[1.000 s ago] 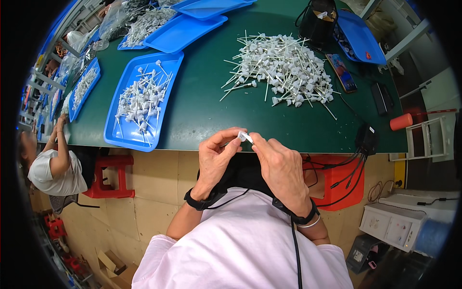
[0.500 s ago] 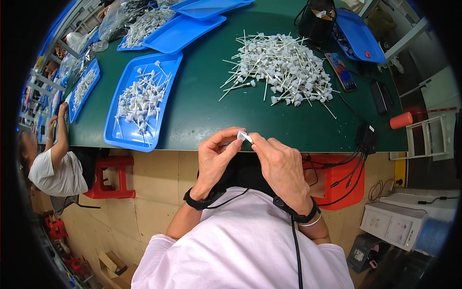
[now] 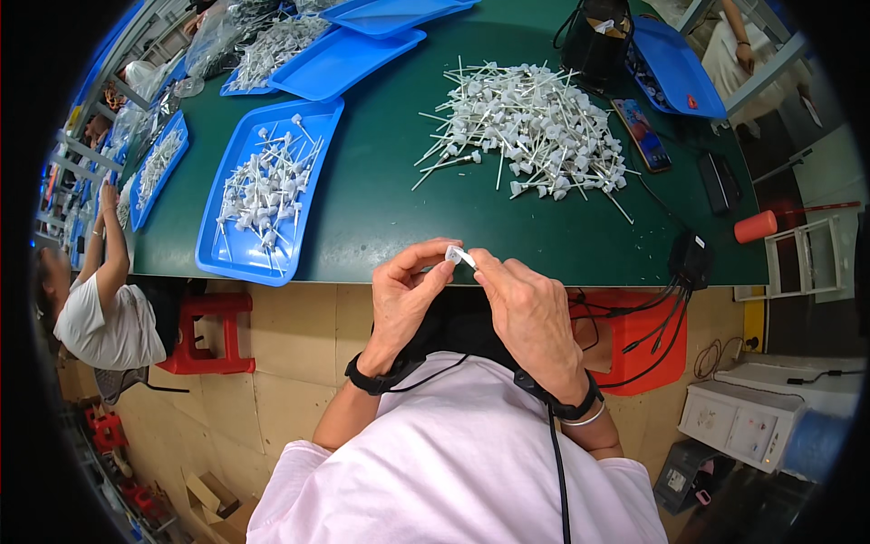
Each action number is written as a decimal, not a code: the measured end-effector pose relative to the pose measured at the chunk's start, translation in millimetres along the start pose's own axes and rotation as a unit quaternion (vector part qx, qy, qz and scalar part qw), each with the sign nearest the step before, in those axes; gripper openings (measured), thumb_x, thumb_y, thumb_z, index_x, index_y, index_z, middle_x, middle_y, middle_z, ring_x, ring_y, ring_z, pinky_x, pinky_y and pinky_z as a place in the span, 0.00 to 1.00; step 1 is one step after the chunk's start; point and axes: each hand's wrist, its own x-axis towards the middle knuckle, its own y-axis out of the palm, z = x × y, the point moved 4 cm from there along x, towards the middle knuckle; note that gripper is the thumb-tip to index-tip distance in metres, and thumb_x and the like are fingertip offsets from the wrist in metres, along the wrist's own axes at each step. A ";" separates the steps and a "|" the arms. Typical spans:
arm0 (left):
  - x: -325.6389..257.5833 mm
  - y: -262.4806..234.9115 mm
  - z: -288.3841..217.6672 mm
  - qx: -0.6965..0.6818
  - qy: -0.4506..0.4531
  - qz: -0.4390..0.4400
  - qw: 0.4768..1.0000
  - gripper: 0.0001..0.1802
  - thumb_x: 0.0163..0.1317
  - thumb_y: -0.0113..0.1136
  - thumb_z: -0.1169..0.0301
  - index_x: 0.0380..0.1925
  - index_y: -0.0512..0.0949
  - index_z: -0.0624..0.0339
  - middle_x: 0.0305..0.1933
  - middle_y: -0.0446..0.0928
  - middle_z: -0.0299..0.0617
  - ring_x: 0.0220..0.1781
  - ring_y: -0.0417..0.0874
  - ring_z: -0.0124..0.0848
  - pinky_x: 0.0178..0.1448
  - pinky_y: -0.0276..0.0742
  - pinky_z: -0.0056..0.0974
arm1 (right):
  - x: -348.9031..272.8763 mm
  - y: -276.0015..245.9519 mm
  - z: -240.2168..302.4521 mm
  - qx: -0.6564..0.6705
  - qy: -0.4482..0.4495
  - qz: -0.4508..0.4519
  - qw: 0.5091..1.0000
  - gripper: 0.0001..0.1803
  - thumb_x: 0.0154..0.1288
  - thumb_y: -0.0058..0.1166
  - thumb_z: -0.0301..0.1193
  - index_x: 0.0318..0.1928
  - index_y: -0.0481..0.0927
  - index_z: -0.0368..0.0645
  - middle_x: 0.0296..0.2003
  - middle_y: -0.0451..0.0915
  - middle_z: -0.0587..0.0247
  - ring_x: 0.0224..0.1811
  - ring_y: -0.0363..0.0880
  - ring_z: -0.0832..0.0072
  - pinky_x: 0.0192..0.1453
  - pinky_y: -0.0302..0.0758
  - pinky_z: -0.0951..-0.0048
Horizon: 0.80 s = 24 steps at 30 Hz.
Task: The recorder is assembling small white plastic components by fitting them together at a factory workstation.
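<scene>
A long green table [image 3: 390, 195] fills the upper part of the view, its near edge running just above the person's hands. On its left side lies a blue tray [image 3: 237, 257] with a scatter of small white stick pieces [image 3: 265, 189] on it, each a thin stem with a thicker head. More blue trays [image 3: 349, 59] sit farther back, some overlapping, and one more lies at the far right corner beside a black box [image 3: 595, 41]. In the middle right of the table is a big loose heap of the same white pieces [image 3: 530, 127], well apart from the hands. A phone [image 3: 642, 134] and a dark flat case [image 3: 716, 181] lie to the right of the heap. Below the table edge stand a red stool [image 3: 210, 331] on the left and another red stool [image 3: 634, 340] on the right. Another person in a white shirt [image 3: 100, 322] sits at the left end of the table.

The left hand [image 3: 403, 299] and the right hand [image 3: 530, 313] meet in front of the table's near edge, over the lap. Both are pinched closed on one small white piece [image 3: 456, 257], held between the thumbs and forefingers of the two hands, at their tips. Each wrist bears a black band [image 3: 376, 379].
</scene>
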 end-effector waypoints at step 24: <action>-1.1 -1.5 -4.6 0.023 0.044 -0.013 0.999 0.13 0.63 0.61 0.81 0.48 0.83 0.64 0.60 0.76 0.46 0.55 0.81 0.31 0.52 0.80 0.31 | 6.3 10.8 -28.1 0.288 0.105 0.116 0.945 0.11 0.73 0.52 0.30 0.50 0.81 0.39 0.17 0.74 0.59 0.18 0.74 0.70 0.24 0.69 0.65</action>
